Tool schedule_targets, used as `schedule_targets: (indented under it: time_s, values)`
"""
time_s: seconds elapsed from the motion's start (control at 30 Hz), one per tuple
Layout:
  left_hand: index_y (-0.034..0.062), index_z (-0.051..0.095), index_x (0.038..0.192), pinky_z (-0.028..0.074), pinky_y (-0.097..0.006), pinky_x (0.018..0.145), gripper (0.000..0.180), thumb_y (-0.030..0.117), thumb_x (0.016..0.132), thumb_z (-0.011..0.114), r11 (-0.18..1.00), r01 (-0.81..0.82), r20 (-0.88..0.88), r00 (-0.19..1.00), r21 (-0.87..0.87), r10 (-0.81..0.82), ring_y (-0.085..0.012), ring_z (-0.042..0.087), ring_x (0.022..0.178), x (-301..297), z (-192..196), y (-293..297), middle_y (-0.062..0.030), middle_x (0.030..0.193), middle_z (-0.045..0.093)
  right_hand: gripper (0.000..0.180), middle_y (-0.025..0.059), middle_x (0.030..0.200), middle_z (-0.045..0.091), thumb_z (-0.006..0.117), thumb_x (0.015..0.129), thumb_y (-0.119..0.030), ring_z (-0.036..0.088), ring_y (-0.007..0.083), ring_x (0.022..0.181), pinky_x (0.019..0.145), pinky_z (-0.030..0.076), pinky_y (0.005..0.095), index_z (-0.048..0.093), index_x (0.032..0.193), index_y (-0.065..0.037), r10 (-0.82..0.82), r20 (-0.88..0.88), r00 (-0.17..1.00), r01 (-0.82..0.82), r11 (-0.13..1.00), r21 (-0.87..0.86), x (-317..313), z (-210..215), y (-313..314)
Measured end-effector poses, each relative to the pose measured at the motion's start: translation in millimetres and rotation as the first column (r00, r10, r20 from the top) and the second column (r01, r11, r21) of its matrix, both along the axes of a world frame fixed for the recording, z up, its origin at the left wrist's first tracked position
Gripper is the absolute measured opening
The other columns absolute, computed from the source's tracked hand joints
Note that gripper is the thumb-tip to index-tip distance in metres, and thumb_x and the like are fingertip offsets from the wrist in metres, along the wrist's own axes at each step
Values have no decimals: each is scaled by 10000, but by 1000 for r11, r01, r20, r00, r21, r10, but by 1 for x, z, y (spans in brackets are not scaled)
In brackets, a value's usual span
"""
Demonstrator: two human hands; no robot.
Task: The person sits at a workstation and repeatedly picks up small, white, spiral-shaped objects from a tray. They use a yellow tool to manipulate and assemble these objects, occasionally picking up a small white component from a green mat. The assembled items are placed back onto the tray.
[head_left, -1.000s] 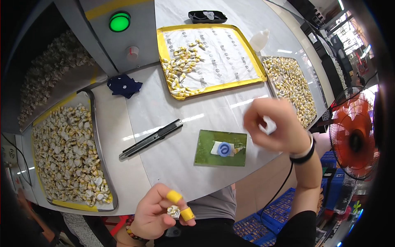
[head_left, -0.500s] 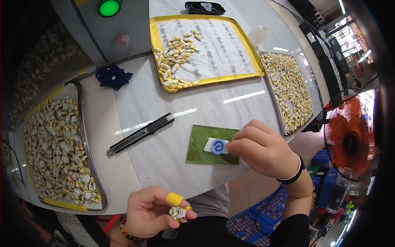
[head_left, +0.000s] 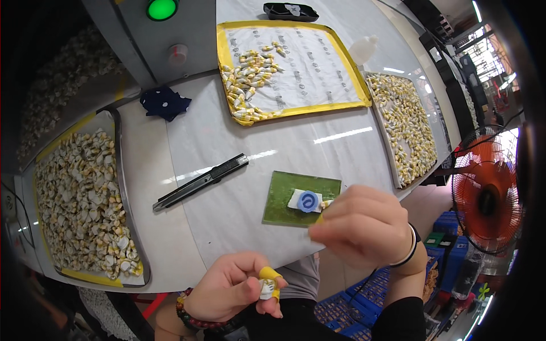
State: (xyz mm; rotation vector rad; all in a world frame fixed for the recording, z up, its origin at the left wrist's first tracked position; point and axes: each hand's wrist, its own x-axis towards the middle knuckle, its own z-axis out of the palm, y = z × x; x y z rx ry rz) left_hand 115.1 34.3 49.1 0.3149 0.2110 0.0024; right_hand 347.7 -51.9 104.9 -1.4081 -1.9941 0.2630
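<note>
A small white-and-yellow part (head_left: 266,288) sits pinched between the yellow-capped fingertips of the left hand (head_left: 233,287), at the near table edge. The right hand (head_left: 361,224), fingers bunched together, holds another small part (head_left: 326,203) just beside the blue disc (head_left: 307,201) on the green mat (head_left: 284,196). A utility knife (head_left: 200,182) lies left of the mat.

A glossy white worktable (head_left: 239,142) is reflecting overhead light at the centre. A grey metal machine housing (head_left: 122,40) with a round green lamp (head_left: 161,8) is glowing at twelve o'clock; an orange floor fan (head_left: 486,199) is standing at three o'clock, with blue plastic crates (head_left: 449,267) below it.
</note>
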Motion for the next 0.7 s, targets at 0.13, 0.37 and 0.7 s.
schedule_targets:
  time_s: [0.13,0.37,0.7]
  values:
    - [-39,527,1045,516,-268,735,411,349,922,587,995,58,50,997,-82,-54,-153,641,783,4,-4,-2,-69,800,619,203,128,854,616,658,744,-28,606,230,681,587,504,291,631,927,55,147,-214,966,-132,988,84,-14,3,2]
    - [-25,519,1048,516,-273,749,399,344,918,596,969,192,19,981,-157,-192,-140,634,792,5,-14,-8,-53,797,615,235,142,849,603,691,751,-63,606,246,709,615,514,292,608,920,76,274,-219,937,-251,960,128,-21,-2,11]
    - [-29,528,1056,520,-301,790,414,341,899,625,980,137,25,991,-143,-135,-136,618,768,5,0,-2,-39,780,600,111,131,860,662,631,801,-4,631,219,688,605,536,281,673,889,49,255,-233,938,-220,961,168,-28,-9,13]
